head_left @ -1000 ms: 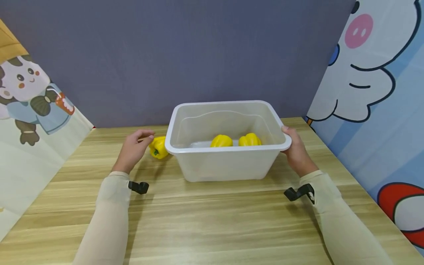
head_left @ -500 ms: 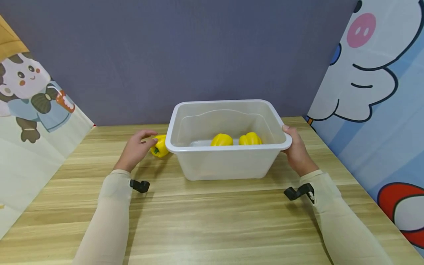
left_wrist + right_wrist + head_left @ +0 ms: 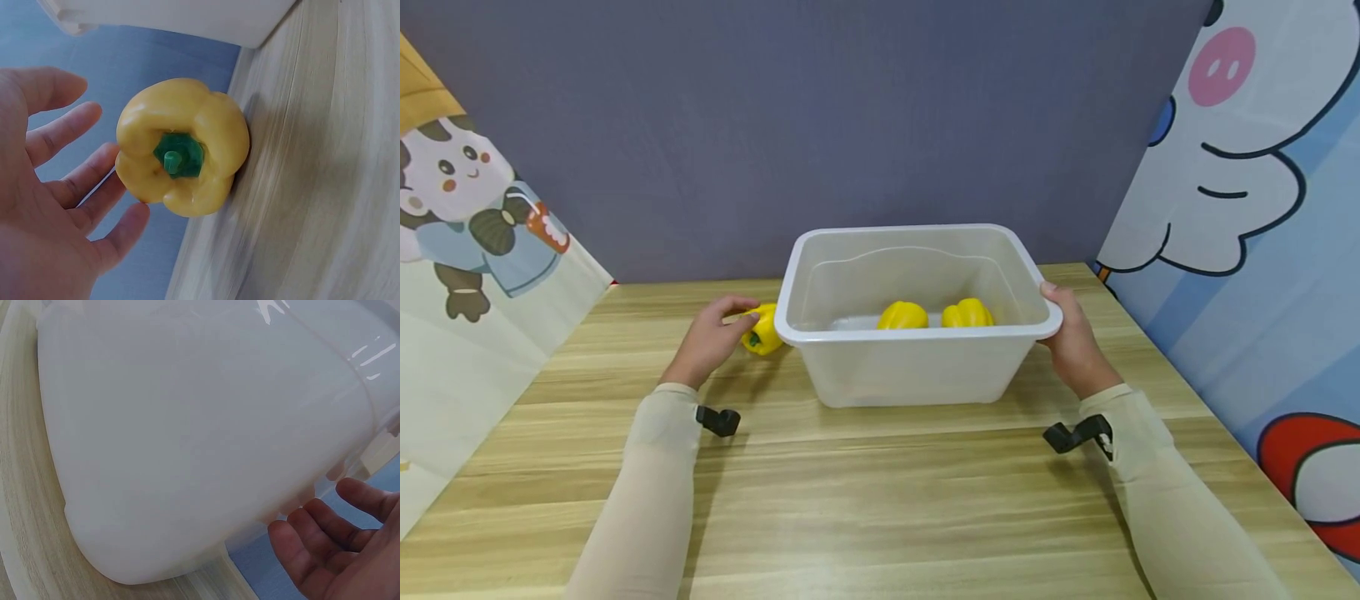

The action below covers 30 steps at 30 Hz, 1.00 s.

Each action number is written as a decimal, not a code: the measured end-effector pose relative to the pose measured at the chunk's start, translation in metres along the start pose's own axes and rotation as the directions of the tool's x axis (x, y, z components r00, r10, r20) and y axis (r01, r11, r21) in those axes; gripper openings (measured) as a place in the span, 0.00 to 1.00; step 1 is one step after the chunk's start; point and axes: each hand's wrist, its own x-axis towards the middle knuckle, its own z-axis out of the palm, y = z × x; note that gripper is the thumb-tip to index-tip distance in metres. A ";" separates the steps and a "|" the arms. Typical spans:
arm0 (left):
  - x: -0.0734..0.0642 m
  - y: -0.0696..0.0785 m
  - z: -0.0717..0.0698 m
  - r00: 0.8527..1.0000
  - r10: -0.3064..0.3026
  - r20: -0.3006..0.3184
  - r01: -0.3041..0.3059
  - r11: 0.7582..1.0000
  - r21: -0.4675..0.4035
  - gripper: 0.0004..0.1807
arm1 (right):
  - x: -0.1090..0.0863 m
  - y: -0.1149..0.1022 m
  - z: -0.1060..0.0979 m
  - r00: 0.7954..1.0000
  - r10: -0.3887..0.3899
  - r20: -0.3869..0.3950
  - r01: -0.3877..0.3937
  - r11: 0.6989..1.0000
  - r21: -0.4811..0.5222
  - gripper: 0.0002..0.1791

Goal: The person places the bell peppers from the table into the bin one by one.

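Note:
A yellow bell pepper [image 3: 763, 330] with a green stem lies on the table just left of a white plastic bin [image 3: 917, 367]. My left hand [image 3: 709, 337] is at the pepper's left side; in the left wrist view its fingers [image 3: 69, 134] are spread and relaxed, with fingertips right at the pepper's skin. Two more yellow bell peppers, a left one [image 3: 903, 316] and a right one [image 3: 967, 313], sit inside the bin, partly hidden by its front rim. My right hand [image 3: 1070, 342] grips the bin's right rim, thumb on top, fingertips against the outer wall in the right wrist view.
The wooden table [image 3: 880, 500] stretches in front of the bin. A grey-blue panel [image 3: 865, 117] stands behind the table, and cartoon-printed sheets [image 3: 1232, 217] flank both sides. Each sleeve carries a black wrist mount [image 3: 718, 421].
My left hand has shifted slightly right, its fingers now overlapping the pepper more. The right hand stays on the bin's rim, and the bin has barely moved.

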 end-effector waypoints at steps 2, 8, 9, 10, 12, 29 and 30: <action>0.000 0.000 0.000 1.000 -0.006 0.001 0.006 1.000 0.005 0.25 | 0.000 0.000 0.000 1.000 -0.003 -0.002 0.003 1.000 -0.001 0.31; 0.002 -0.002 0.001 1.000 0.018 -0.004 -0.018 0.999 0.050 0.22 | 0.000 -0.001 0.001 1.000 0.001 -0.011 -0.001 1.000 0.019 0.31; 0.002 -0.002 0.002 1.000 0.030 -0.005 -0.029 0.997 0.066 0.22 | 0.000 -0.001 0.001 1.000 0.006 -0.012 -0.006 1.000 0.028 0.31; 0.003 -0.002 0.003 0.999 0.037 -0.006 -0.037 0.996 0.081 0.21 | 0.000 -0.001 0.002 1.000 0.010 -0.013 -0.010 0.999 0.033 0.31; 0.003 -0.002 0.004 0.999 0.049 -0.005 -0.048 0.993 0.108 0.21 | 0.000 -0.001 0.002 1.000 0.016 -0.011 -0.015 0.999 0.045 0.31; 0.002 -0.009 0.005 0.999 0.014 0.035 -0.018 0.995 0.102 0.25 | 0.000 -0.001 0.003 0.999 0.032 -0.031 -0.030 0.998 0.048 0.30; 0.002 -0.009 0.006 0.999 0.009 0.037 -0.013 0.995 0.097 0.25 | 0.000 -0.001 0.003 0.999 0.036 -0.041 -0.034 0.998 0.054 0.30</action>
